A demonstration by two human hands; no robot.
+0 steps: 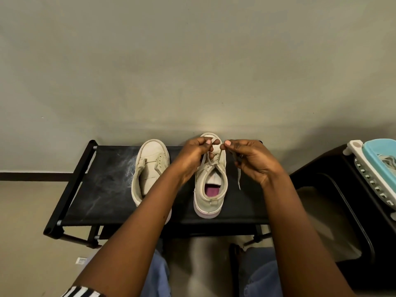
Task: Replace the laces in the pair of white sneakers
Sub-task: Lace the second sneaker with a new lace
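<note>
Black bench (102, 189): fabric top, dusty streaks on its left half. It carries both shoes.

Left sneaker (150, 168): lies left of the bench's middle, toe toward the wall. Its eyelets show bare and no lace is visible on it. This shoe is judged stripped and awaiting a lace.

Right sneaker (211, 189): stands at the bench's middle, heel toward the front edge, tongue and pink insole exposed. A lace is present only across its eyelet rows nearest the toe.

Left hand (192, 157): over the far part of the bench, fingers curled tight, pinching the lace above the toe-end eyelets.

Right hand (250, 159): just right of that shoe, thumb and forefinger closed on the same lace.

Lace (237, 176): one loose end hangs from the right hand to the bench top beside the shoe.

Assessment: whether this lace is going in or coming out cannot be told. Either way, both shoes are unfinished and most of the job remains.
</note>
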